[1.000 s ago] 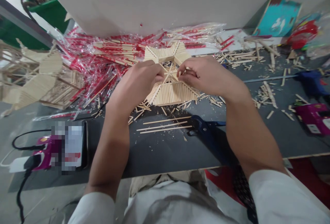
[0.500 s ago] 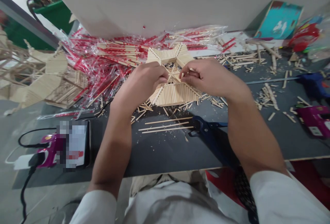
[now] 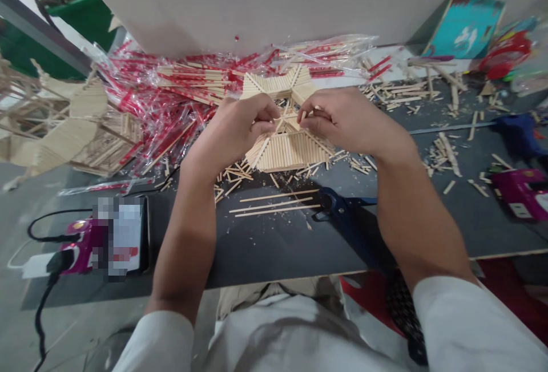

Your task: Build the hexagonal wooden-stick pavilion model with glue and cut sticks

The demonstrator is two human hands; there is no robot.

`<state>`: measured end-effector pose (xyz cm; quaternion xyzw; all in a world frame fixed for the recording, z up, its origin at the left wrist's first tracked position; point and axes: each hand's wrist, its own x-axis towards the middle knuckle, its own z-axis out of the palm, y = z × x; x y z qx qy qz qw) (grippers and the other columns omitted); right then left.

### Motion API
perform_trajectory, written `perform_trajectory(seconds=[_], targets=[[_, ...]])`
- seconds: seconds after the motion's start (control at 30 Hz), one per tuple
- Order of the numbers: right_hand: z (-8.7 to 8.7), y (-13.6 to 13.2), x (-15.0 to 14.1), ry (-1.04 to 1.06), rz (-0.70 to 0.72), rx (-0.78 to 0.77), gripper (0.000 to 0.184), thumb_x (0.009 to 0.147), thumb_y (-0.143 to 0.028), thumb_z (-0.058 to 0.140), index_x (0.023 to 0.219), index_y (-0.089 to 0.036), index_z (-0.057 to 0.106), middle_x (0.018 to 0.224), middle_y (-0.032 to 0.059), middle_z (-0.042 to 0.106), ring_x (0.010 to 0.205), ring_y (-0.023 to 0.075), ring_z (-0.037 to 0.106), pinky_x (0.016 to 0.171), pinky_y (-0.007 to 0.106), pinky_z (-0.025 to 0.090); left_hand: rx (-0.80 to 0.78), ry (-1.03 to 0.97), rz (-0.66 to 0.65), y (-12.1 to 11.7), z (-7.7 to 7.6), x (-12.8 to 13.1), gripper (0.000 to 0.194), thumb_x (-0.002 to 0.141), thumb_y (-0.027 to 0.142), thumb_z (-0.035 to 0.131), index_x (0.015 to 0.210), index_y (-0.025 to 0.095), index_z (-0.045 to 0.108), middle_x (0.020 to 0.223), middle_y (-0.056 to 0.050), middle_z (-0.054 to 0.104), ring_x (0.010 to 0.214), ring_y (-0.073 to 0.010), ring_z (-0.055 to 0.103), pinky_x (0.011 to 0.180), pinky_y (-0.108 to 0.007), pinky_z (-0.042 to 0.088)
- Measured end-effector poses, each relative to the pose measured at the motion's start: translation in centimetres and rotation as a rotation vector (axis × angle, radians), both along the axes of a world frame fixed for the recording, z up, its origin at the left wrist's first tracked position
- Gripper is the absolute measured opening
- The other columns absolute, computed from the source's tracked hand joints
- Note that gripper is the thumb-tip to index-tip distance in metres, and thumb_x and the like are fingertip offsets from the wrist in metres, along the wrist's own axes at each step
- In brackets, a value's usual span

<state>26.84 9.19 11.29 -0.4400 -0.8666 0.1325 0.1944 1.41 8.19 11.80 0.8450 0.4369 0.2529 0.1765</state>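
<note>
A wooden structure built from thin sticks point(image 3: 291, 152) sits in the middle of the table, with slatted, roof-like panels around an open lattice centre. My left hand point(image 3: 237, 132) is at the left of that centre, thumb and forefinger pinched close to the lattice; anything between them is too small to make out. On the other side, my right hand point(image 3: 342, 118) is closed around short cut stick pieces point(image 3: 317, 112), whose pale ends show among the fingers. Three longer bare sticks point(image 3: 274, 205) lie in front of the structure, beside a dark blue cutter point(image 3: 342, 212).
Plastic-wrapped sticks point(image 3: 192, 84) pile up behind. Another stick structure point(image 3: 55, 126) stands at the left. A phone point(image 3: 128, 235) lies beside a purple power adapter point(image 3: 79, 243). Stick scraps point(image 3: 443, 158), a blue glue gun point(image 3: 516, 135) and a teal box point(image 3: 466, 27) are at the right.
My left thumb and forefinger have lifted slightly and parted more from the curled position before. My right hand stays by the lattice with the stick pieces. The view has shifted a little.
</note>
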Motion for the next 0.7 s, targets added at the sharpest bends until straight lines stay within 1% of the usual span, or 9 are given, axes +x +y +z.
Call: perform_trajectory(seconds=[0.1, 0.27, 0.47, 0.6, 0.7], targets=[[0.32, -0.24, -0.23, -0.015, 0.016, -0.003, 0.019, 0.097, -0.029, 0.058, 0.098, -0.020, 0.075, 0.087, 0.0068, 0.070, 0.086, 0.0249, 0.062, 0.079, 0.037, 0.043, -0.034, -0.010, 0.009, 0.01, 0.09, 0.03, 0.012, 0.093, 0.022, 0.066, 0.102, 0.021, 0.072, 0.100, -0.003, 0.078, 0.089, -0.0173, 0.072, 0.091, -0.034, 0.056], [0.45, -0.39, -0.36, -0.022, 0.023, 0.011, 0.022, 0.097, -0.030, 0.056, 0.101, -0.019, 0.074, 0.092, 0.0076, 0.070, 0.091, 0.0263, 0.064, 0.083, 0.039, 0.044, -0.041, -0.007, 0.016, 0.05, 0.28, 0.15, 0.009, 0.092, 0.023, 0.066, 0.098, 0.020, 0.072, 0.097, -0.002, 0.078, 0.088, -0.0173, 0.071, 0.089, -0.034, 0.057], [0.57, -0.62, -0.52, -0.042, 0.046, 0.055, 0.020, 0.096, -0.026, 0.054, 0.097, -0.019, 0.073, 0.093, 0.0079, 0.070, 0.090, 0.0264, 0.064, 0.082, 0.039, 0.044, -0.060, -0.011, 0.021, 0.16, 0.19, 0.08, 0.011, 0.091, 0.023, 0.067, 0.099, 0.019, 0.073, 0.097, -0.004, 0.079, 0.089, -0.0180, 0.071, 0.089, -0.034, 0.057], [0.66, -0.80, -0.71, -0.043, 0.012, 0.026, 0.020, 0.097, -0.027, 0.055, 0.100, -0.021, 0.073, 0.095, 0.0089, 0.070, 0.092, 0.0285, 0.063, 0.084, 0.041, 0.045, -0.059, -0.015, 0.013, 0.13, 0.14, 0.05, 0.010, 0.091, 0.024, 0.068, 0.099, 0.019, 0.072, 0.095, -0.003, 0.078, 0.089, -0.0182, 0.071, 0.091, -0.035, 0.057], [0.73, -0.87, -0.78, -0.035, -0.006, 0.016, 0.020, 0.098, -0.029, 0.056, 0.099, -0.021, 0.073, 0.095, 0.0092, 0.070, 0.091, 0.0286, 0.063, 0.085, 0.042, 0.044, -0.050, -0.020, 0.011, 0.09, 0.17, 0.09, 0.009, 0.092, 0.024, 0.067, 0.097, 0.020, 0.072, 0.095, -0.003, 0.078, 0.090, -0.0181, 0.071, 0.090, -0.035, 0.057]])
